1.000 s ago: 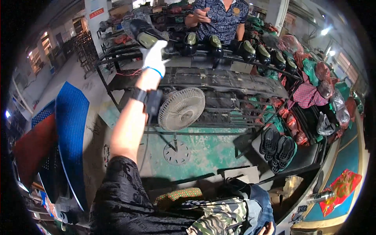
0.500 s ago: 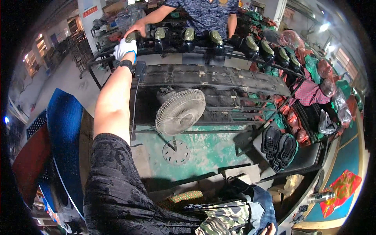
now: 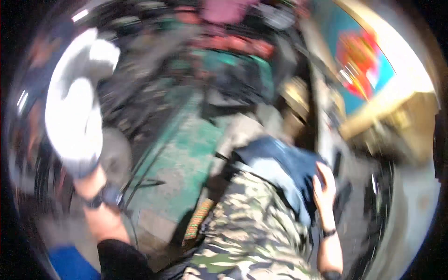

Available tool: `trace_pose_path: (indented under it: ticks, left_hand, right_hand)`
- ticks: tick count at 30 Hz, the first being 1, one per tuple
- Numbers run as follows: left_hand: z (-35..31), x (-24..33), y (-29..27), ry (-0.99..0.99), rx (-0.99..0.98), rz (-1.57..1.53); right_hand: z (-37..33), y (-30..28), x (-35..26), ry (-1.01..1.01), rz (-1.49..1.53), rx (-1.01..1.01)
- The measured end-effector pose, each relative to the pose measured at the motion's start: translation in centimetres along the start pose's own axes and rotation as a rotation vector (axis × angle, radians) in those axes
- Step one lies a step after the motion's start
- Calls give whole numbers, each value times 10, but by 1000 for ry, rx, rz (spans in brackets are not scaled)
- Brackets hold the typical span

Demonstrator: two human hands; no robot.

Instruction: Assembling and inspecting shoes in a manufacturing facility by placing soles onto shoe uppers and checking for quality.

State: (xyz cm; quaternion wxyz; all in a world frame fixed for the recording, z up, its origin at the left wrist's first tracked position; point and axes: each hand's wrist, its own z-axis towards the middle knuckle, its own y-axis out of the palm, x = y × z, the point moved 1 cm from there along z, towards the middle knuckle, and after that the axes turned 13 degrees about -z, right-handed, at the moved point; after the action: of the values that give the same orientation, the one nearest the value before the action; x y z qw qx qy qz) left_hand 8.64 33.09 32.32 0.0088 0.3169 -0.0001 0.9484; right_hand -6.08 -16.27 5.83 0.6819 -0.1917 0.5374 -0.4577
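Now the view has swung rightward, and the left hand in a white knit glove (image 3: 77, 105) is away from the glossy black-and-olive shoe it was touching; half open, it shows nothing held. That shoe cannot be made out, so the hand looks freed. The bare right hand (image 3: 325, 193) touches dark-blue denim cloth (image 3: 282, 155) beside camouflage-patterned fabric (image 3: 247, 224); blur hides any grip.

Blurred red-and-yellow wrapper (image 3: 357, 55) on teal tabletop (image 3: 382, 86), worn green floor (image 3: 175, 168), pink cloth (image 3: 223, 11)
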Motion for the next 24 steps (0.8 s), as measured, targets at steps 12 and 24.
trace_pose_path:
  ticks: [12, 24]
  left_hand:
    - [-265, -147, 266, -954, -979, -353]
    - [-247, -131, 272, -1275, -947, -325]
  right_hand:
    - [-158, -138, 123, 752, -105, 439]
    - [-125, -131, 152, 1119, 724, 200]
